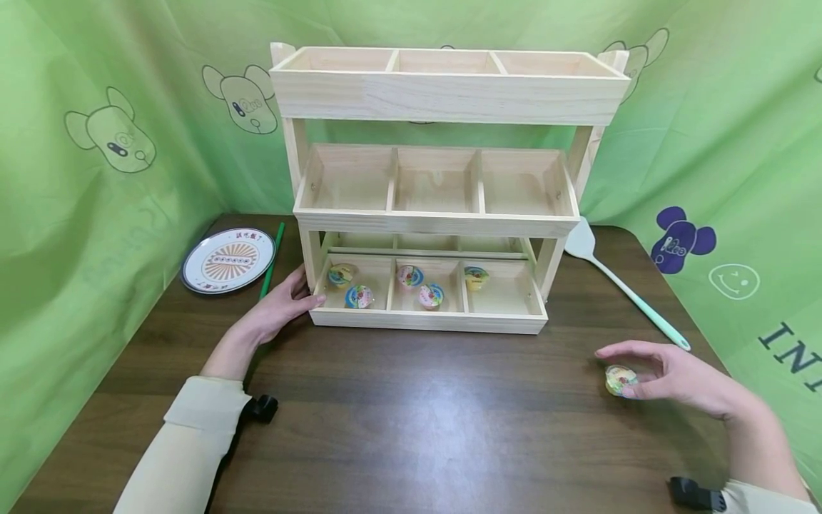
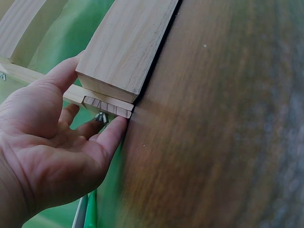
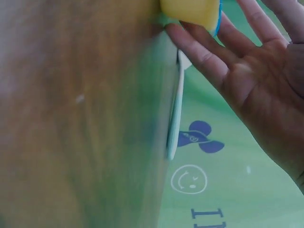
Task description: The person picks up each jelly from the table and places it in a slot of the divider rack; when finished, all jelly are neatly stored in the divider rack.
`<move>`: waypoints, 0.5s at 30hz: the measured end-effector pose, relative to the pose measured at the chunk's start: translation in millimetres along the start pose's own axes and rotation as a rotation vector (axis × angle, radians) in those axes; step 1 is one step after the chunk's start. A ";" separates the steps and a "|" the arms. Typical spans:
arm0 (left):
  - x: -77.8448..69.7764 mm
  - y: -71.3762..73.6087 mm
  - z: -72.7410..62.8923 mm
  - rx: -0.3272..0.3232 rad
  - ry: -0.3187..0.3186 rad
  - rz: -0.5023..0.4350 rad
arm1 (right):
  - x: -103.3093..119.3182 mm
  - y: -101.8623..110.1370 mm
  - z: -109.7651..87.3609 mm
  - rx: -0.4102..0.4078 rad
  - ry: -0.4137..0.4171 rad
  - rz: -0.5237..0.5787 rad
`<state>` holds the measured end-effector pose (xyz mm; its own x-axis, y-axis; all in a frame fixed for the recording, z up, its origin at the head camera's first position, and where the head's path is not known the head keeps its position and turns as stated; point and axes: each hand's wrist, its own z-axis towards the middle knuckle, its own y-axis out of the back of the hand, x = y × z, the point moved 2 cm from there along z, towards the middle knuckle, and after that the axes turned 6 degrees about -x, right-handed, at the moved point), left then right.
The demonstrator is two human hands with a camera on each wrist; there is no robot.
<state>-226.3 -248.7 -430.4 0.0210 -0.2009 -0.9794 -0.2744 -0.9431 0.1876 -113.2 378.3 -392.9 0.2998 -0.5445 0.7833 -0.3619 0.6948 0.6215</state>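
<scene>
A three-tier wooden shelf (image 1: 449, 100) stands on the table, each tier split into three compartments. My left hand (image 1: 279, 310) holds its lower left corner, thumb on the bottom tray (image 2: 128, 42) and fingers around the leg end. Small jelly cups lie in that bottom tray: two in the left compartment, one being a pink-lidded jelly cup (image 1: 359, 297); two in the middle, including another jelly cup (image 1: 431, 295); one yellow jelly cup (image 1: 476, 278) on the right. Over the table's right side, my right hand (image 1: 681, 375) pinches a yellow jelly cup (image 1: 619, 380); its thumb is outside the right wrist view.
A white patterned plate (image 1: 229, 261) lies left of the shelf, beside a thin green stick (image 1: 272, 260). To the right, a spatula (image 1: 626, 283) with a pale green handle lies slanted. Green printed cloth (image 1: 726, 143) hangs around the brown wooden table (image 1: 411, 428).
</scene>
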 end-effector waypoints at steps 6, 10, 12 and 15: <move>-0.7 0.8 1.1 -0.002 0.002 0.005 | -7.7 -1.0 -4.6 0.112 0.021 0.206; -0.1 0.8 0.8 -0.004 0.006 0.008 | -10.1 -1.0 -4.9 0.155 0.031 0.261; -0.1 0.6 0.6 -0.003 0.009 0.008 | -10.6 -0.9 -4.9 0.165 0.030 0.274; 0.0 0.4 0.8 -0.002 0.009 0.007 | -11.8 -0.5 -4.4 0.147 0.029 0.228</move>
<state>-227.2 -248.8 -430.4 0.0274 -0.2096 -0.9774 -0.2729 -0.9422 0.1944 -112.7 386.5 -402.5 0.2206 -0.3665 0.9039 -0.5468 0.7209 0.4257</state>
